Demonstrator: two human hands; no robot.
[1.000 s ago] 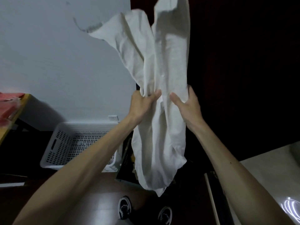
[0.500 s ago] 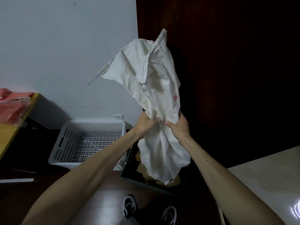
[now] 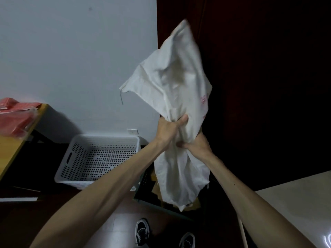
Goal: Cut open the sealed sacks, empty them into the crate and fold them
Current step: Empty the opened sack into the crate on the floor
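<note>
A limp white cloth sack (image 3: 172, 81) with faint red print hangs upside down in front of me. My left hand (image 3: 169, 130) grips its bunched middle, thumb wrapped round the fabric. Just below and to the right, my right hand (image 3: 196, 144) clutches the same bunched part. The sack's lower end dangles over a dark crate (image 3: 143, 192) on the floor, where tan contents (image 3: 155, 178) show beside the cloth. The upper end puffs out above my fists, with a loose thread at its left corner.
A white perforated plastic basket (image 3: 77, 158) stands on the floor to the left of the crate. Red sacks (image 3: 12, 115) lie on a wooden table (image 3: 10, 151) at far left. A pale tabletop (image 3: 295, 203) is at lower right. My shoes (image 3: 143, 231) are below.
Both hands came down and closer together on the sack. The sack's upper end has dropped and puffed out, then swung to the right.
</note>
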